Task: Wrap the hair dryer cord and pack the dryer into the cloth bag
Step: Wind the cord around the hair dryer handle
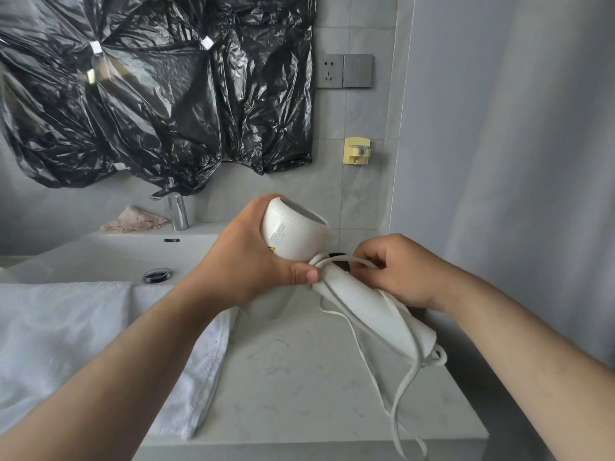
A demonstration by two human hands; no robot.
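A white hair dryer is held above the marble counter, its handle pointing down to the right. My left hand grips the dryer's body, with the thumb pressed at the neck where a cord loop lies. My right hand pinches the white cord against the top of the handle. Loose loops of cord hang below the handle past the counter's front edge. No cloth bag is in view.
A white sink with a chrome tap lies at the left. White towels drape over its front. A black plastic sheet covers the mirror. A wall socket and yellow hook sit on the tiles.
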